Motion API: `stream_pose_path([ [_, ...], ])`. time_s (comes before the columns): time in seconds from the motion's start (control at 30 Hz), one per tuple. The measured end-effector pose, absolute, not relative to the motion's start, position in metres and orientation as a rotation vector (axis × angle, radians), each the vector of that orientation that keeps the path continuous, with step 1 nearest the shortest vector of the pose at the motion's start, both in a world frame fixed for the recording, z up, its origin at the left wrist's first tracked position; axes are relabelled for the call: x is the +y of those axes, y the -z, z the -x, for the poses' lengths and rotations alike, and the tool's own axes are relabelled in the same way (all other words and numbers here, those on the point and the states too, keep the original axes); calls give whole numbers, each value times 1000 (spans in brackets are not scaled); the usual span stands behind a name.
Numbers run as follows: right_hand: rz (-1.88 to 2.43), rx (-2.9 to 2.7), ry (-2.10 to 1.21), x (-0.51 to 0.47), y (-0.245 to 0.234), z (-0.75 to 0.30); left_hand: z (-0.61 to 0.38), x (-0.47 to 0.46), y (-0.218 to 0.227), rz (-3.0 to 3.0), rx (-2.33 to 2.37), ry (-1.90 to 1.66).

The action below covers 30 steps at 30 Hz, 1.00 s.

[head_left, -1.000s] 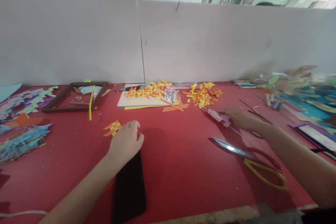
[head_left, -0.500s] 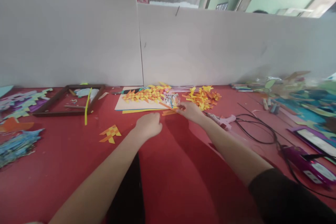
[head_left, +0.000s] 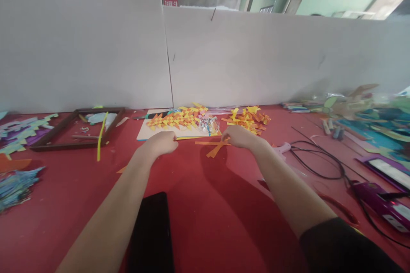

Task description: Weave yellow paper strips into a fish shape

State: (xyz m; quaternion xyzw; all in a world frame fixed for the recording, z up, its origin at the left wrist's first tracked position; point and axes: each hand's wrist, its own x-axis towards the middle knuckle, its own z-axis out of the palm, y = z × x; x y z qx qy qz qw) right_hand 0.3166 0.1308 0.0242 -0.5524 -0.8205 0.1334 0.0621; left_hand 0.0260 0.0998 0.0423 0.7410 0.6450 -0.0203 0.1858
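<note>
Toward the far edge of the red table, the right hand is pinching narrow orange paper strips; the left hand is curling, grip unclear.

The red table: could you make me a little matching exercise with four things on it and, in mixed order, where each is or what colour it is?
Things:
1. Orange strips
2. Frame
3. Yellow strip
4. Cable

Places and colours:
A. Looped, on the right side of the table
B. Lying across the near edge of number 2
C. At the right hand
D. Brown

Pairs: 1-C, 2-D, 3-B, 4-A
</note>
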Motion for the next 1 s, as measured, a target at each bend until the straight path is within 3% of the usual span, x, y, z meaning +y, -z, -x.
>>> stream_pose_path([
  [0.17,1527,-2517,-339,137,-40,-261,-24,103,-40,-2115,1870,20],
  [0.37,1347,-2517,-324,136,-4,-197,-22,106,-29,-2172,1870,-53],
  [0.57,1254,-2453,-261,137,27,-204,-26,102,-30,-2181,1859,-62],
  [1.0,1124,-2474,-179,149,38,-213,-47,91,-28,-1960,1804,-93],
])
